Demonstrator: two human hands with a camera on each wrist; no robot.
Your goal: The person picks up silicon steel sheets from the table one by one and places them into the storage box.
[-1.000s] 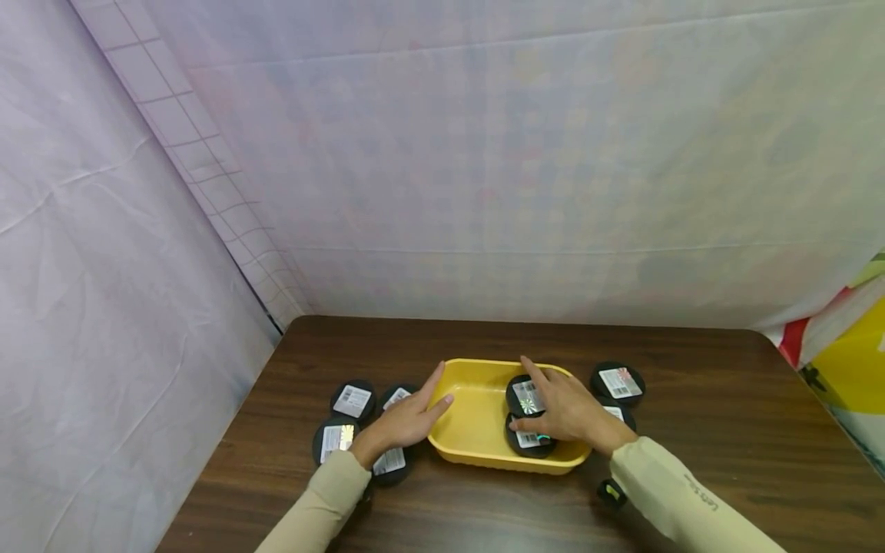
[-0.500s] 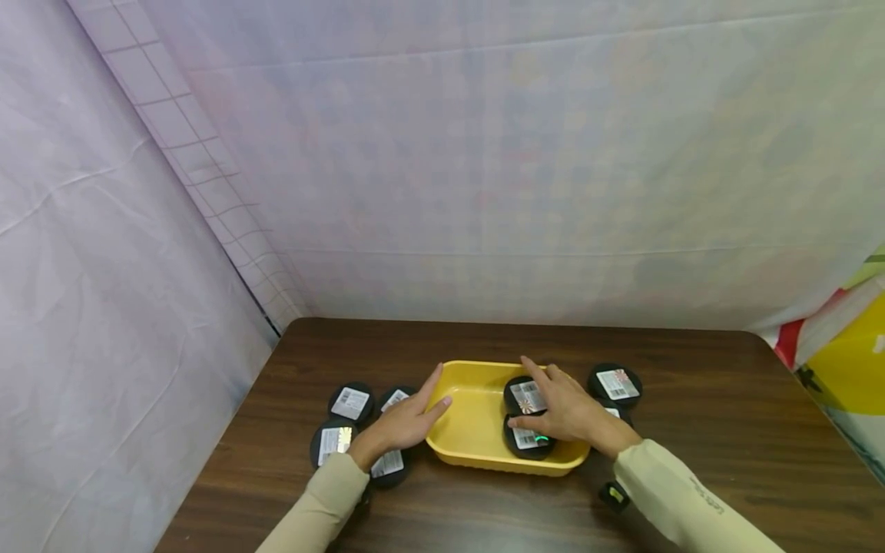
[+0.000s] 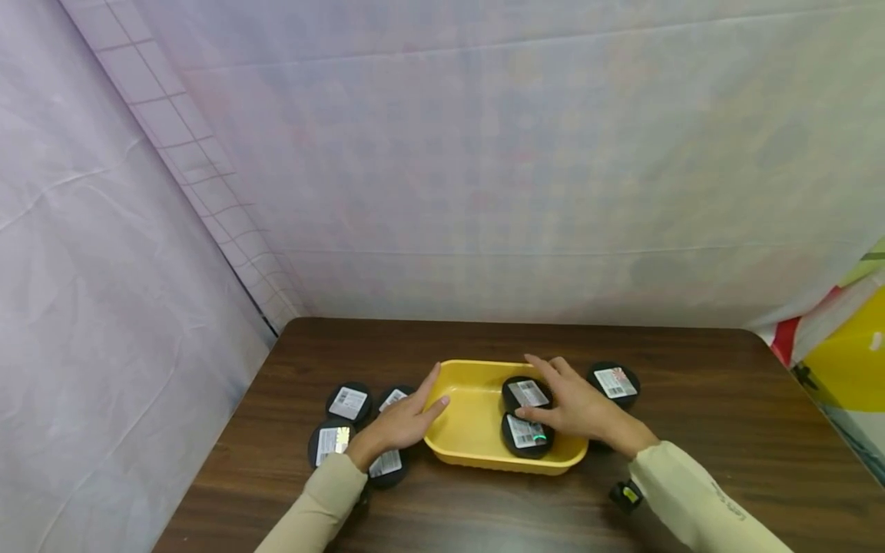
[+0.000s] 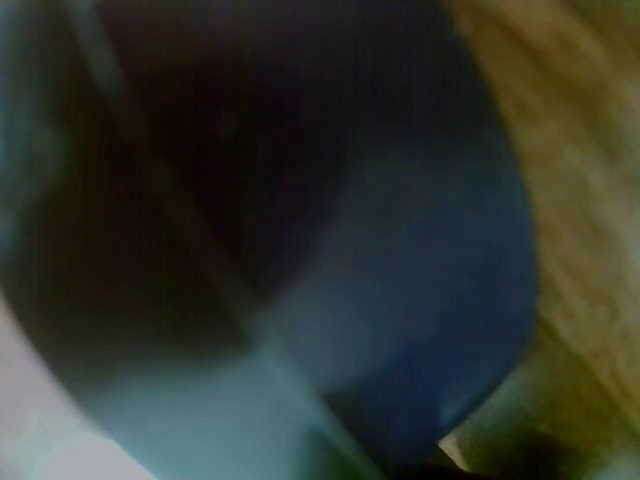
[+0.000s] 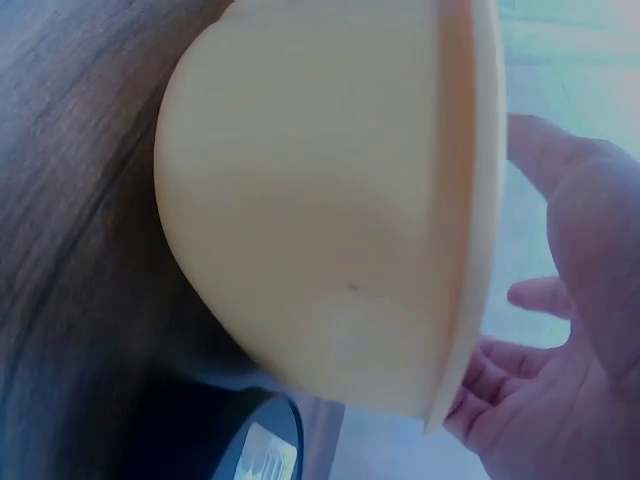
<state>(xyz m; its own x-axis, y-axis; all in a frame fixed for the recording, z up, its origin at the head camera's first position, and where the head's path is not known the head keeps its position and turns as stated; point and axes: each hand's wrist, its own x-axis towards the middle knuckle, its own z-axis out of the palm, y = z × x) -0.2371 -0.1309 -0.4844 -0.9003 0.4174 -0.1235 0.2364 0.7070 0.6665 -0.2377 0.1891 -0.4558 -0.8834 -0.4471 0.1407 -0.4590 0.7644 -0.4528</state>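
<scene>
A yellow plastic basin [image 3: 466, 432] lies on the table, with two flat round black discs inside its right end. Both the far disc [image 3: 527, 393] and the near disc [image 3: 527, 436] carry white barcode labels. My right hand [image 3: 581, 403] is over the basin's right rim, fingers spread and thumb overlapping the discs; it grips neither. In the right wrist view, its fingers [image 5: 495, 375] show beyond the basin's rim. Straight-fingered, my left hand [image 3: 401, 422] rests along the left rim. A large dark, blurred rounded shape [image 4: 420, 250] fills most of the left wrist view.
Left of the basin, several more labelled black discs [image 3: 348, 402] lie around the left forearm. Another disc [image 3: 614, 384] sits to the right, behind the right wrist. A white cloth wall [image 3: 525, 192] hangs at the back edge of the brown wooden table [image 3: 691, 369].
My right hand has drawn back slightly to the right, uncovering more of the two discs in the basin. The left hand has kept its place on the rim.
</scene>
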